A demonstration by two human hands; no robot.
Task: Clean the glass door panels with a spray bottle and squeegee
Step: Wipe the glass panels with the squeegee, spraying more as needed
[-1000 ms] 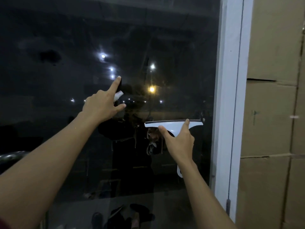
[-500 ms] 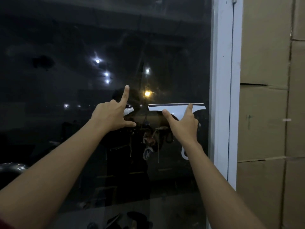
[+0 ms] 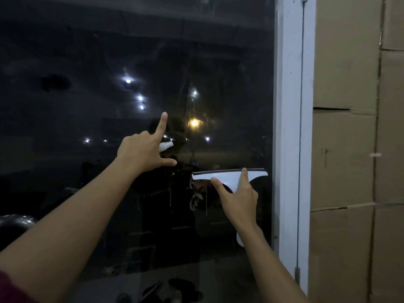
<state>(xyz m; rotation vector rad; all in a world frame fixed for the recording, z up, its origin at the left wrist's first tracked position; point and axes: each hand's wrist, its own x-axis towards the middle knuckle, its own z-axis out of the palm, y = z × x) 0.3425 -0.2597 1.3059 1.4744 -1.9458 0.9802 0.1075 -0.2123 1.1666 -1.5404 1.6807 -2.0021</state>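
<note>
— Since half a second ago, what has shifted?

— Both hands. The squeegee has slid down the pane from about the left hand's level to below it, and the left hand has risen a little.

— Start near, then. What are the hands doing?

— Two bare forearms reach up from the bottom edge. The right hand (image 3: 237, 199) is clamped on the white squeegee (image 3: 229, 174), thumb and forefinger splayed along the back of its head, the handle's tail showing below the wrist. The left hand (image 3: 143, 150) is curled around the spray bottle (image 3: 165, 146) (only the white nozzle peeks out past the knuckles), with the forefinger standing straight up and the thumb stuck out sideways.

— And the squeegee on the glass?

— Its dark rubber edge lies level against the glass panel (image 3: 87, 62), close to the panel's right edge, just beside the white door frame (image 3: 288, 127). The bottle is to its upper left, nearer the pane's middle.

— Farther off?

— The dark pane shows scattered points of light and a dim reflection of the person. Right of the frame stand stacked cardboard boxes (image 3: 349, 160).
</note>
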